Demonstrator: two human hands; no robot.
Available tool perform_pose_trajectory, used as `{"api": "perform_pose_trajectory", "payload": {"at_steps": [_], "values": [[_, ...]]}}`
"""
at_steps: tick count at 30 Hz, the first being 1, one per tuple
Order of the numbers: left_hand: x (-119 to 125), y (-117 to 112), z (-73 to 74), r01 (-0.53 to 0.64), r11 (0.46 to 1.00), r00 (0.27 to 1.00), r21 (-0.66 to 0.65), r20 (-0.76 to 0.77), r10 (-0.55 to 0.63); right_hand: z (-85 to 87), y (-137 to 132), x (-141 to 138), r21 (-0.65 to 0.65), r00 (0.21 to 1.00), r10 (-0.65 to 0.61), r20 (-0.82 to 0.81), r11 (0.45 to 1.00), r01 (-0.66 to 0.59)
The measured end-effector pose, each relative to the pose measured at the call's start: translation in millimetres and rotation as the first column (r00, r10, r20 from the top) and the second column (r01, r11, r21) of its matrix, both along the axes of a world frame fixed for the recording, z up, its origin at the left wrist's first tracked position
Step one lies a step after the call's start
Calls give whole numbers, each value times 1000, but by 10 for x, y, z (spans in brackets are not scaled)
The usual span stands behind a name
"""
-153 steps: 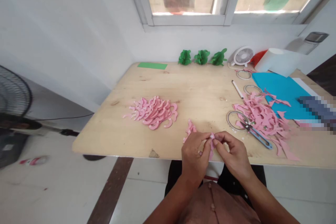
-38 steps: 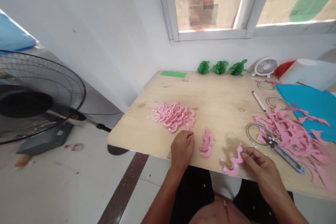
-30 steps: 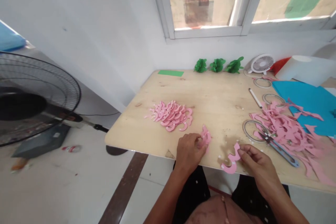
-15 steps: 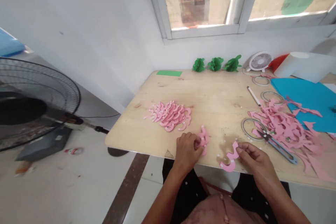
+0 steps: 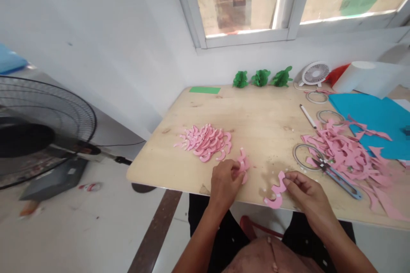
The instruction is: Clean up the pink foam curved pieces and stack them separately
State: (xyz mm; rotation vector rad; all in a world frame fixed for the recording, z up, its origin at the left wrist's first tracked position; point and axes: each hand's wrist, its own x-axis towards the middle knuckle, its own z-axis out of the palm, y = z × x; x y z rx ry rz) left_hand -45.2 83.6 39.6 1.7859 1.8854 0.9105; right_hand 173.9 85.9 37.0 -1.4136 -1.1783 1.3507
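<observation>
My right hand (image 5: 303, 190) pinches one end of a curvy pink paper strip (image 5: 276, 198), which hangs near the table's front edge and carries small white patches. Between the closed fingers of my left hand (image 5: 226, 181) is another pink paper piece (image 5: 242, 163), partly hidden by the fingertips. Beyond my left hand lies a heap of curved pink paper cutouts (image 5: 206, 140). To the right of my right hand, a utility knife (image 5: 341, 181) rests against a tape roll (image 5: 299, 155), beside a tangle of pink paper scraps (image 5: 355, 153).
Three green paper figures (image 5: 261, 78) stand along the wall beside a small white fan (image 5: 315, 73). A green paper strip (image 5: 205, 90) lies at the back left. A white marker (image 5: 308, 116) and blue sheets (image 5: 371, 113) are on the right. A large floor fan (image 5: 48, 123) stands left of the table.
My left hand and its pink paper piece have shifted slightly left and away from me. The strip in my right hand has moved a little left. The camera view has tilted slightly.
</observation>
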Motion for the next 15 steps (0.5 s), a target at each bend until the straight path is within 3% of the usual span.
{"api": "perform_pose_trajectory", "payload": {"at_steps": [3,8,15], "values": [[-30,2,-20,-18,999,979,-40,201,26,15,48,-91,38,996,86,31,995,-87],[-58,25,-36,-43,999,923,-27,380,50,-13,163,-274,45,978,209,20,977,-210],[-51,16,-58,-1,1000,850,-19,527,11,10,287,-491,-10,973,152,-173,988,-156]]}}
